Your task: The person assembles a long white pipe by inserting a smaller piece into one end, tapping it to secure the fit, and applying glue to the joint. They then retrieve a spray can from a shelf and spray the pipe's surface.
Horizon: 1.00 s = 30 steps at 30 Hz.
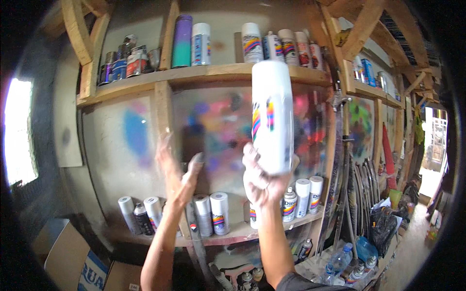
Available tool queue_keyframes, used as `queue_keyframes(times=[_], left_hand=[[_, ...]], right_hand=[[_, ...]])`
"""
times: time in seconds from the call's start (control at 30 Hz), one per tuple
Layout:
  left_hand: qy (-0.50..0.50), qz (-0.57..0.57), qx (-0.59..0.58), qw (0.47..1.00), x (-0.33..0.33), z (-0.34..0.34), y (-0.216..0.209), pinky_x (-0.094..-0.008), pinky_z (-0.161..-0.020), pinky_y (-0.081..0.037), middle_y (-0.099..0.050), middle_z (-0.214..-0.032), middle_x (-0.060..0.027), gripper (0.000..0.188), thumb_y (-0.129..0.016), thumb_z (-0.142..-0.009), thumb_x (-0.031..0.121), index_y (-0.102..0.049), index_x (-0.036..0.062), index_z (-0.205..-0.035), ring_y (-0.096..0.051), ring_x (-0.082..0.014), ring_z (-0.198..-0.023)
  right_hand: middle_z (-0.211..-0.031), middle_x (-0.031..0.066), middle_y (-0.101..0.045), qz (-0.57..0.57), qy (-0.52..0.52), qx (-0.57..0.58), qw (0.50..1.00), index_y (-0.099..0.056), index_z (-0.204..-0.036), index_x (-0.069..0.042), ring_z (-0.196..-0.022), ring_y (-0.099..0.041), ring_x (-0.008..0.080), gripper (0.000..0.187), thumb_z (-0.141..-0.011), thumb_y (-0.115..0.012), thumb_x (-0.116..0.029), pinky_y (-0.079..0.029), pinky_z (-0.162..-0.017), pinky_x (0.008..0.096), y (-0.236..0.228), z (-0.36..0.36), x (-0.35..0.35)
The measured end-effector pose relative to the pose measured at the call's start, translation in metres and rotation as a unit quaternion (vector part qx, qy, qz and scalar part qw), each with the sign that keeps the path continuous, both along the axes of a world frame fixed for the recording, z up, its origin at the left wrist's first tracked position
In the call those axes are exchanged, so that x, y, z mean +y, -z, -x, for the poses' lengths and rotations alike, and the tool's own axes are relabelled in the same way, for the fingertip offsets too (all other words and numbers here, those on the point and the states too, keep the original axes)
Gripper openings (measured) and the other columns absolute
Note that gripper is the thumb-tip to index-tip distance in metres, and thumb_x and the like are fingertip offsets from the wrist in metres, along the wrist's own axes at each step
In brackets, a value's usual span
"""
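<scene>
My right hand [266,180] is wrapped round the lower part of a white spray paint can [273,116] with rainbow stripes on its side. The can is held up nearly upright, its top reaching the height of the upper shelf. To its left, my left hand [177,169] is raised with fingers and thumb apart and nothing in it; its fingertips are smeared by motion. Behind my forearms, several more spray cans [219,214] stand on the lower shelf [242,235].
Overhead, a wooden shelf [213,72] carries spray cans and small tins [136,64]. Paint spots cover the wall panel [218,131]. An open cardboard box [68,252] sits at lower left. Lower right has a plastic bottle [338,262] and a black bag [386,228]. Long metal strips [365,182] lean nearby.
</scene>
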<state>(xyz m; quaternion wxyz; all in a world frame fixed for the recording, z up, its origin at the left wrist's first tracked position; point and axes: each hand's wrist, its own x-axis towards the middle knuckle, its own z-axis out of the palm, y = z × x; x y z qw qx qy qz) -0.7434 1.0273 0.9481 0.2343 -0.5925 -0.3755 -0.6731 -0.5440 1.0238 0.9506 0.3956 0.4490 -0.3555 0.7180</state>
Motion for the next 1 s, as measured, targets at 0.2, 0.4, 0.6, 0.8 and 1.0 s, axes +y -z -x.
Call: queue_keyframes(times=[0.2,0.4,0.6,0.8,1.0], left_hand=[[0.429,0.194,0.027,0.882,-0.057,-0.035,0.005,-0.0321,-0.097,-0.042,-0.058,-0.115,-0.0121,0.082,-0.080,-0.063,0.020,-0.042,-0.0005,-0.132,-0.056,-0.0197,-0.106],[0.345,0.175,-0.057,0.920,-0.037,-0.018,0.069,-0.0325,-0.093,-0.045,-0.059,-0.107,-0.0095,0.075,-0.081,-0.054,0.012,-0.050,0.0000,-0.121,-0.057,-0.0198,-0.102],[0.238,0.114,-0.224,0.938,-0.024,-0.021,0.116,-0.0360,-0.092,-0.047,-0.058,-0.111,-0.0117,0.069,-0.076,-0.066,0.025,-0.049,-0.0010,-0.124,-0.058,-0.0219,-0.101],[0.212,0.122,-0.268,0.932,-0.068,-0.033,0.163,-0.0360,-0.090,-0.048,-0.056,-0.116,-0.0114,0.061,-0.063,-0.077,0.028,-0.046,0.0001,-0.128,-0.058,-0.0229,-0.100],[0.213,0.151,-0.280,0.924,-0.106,-0.056,0.199,-0.0360,-0.089,-0.049,-0.054,-0.121,-0.0110,0.054,-0.051,-0.088,0.031,-0.044,0.0013,-0.133,-0.058,-0.0239,-0.100]], right_hand=[[-0.123,0.0120,-0.058,-0.182,0.719,-0.131,0.658,-0.041,-0.137,0.000,-0.100,-0.060,0.0203,0.054,-0.093,-0.059,-0.027,-0.049,-0.088,0.0310,0.063,0.012,-0.022],[-0.114,0.0112,-0.063,0.160,0.529,-0.350,0.756,-0.052,-0.128,-0.003,-0.103,-0.062,0.0192,0.034,-0.097,-0.054,-0.018,-0.050,-0.092,0.0354,0.092,-0.001,-0.028],[-0.086,0.0052,-0.056,0.179,0.634,-0.364,0.659,-0.053,-0.099,-0.001,-0.073,-0.052,0.0145,0.022,-0.090,-0.059,-0.019,-0.045,-0.065,0.0316,0.144,0.062,-0.056],[-0.116,0.0148,-0.048,0.090,0.717,-0.223,0.654,-0.049,-0.114,-0.002,-0.115,-0.043,0.0255,0.034,-0.085,-0.062,-0.016,-0.037,-0.096,0.0415,0.182,0.071,-0.108],[-0.146,0.0192,-0.033,-0.223,0.808,-0.224,0.497,-0.043,-0.139,-0.011,-0.137,-0.029,0.0390,0.060,-0.085,-0.064,-0.026,-0.027,-0.114,0.0516,0.187,0.052,-0.083]])
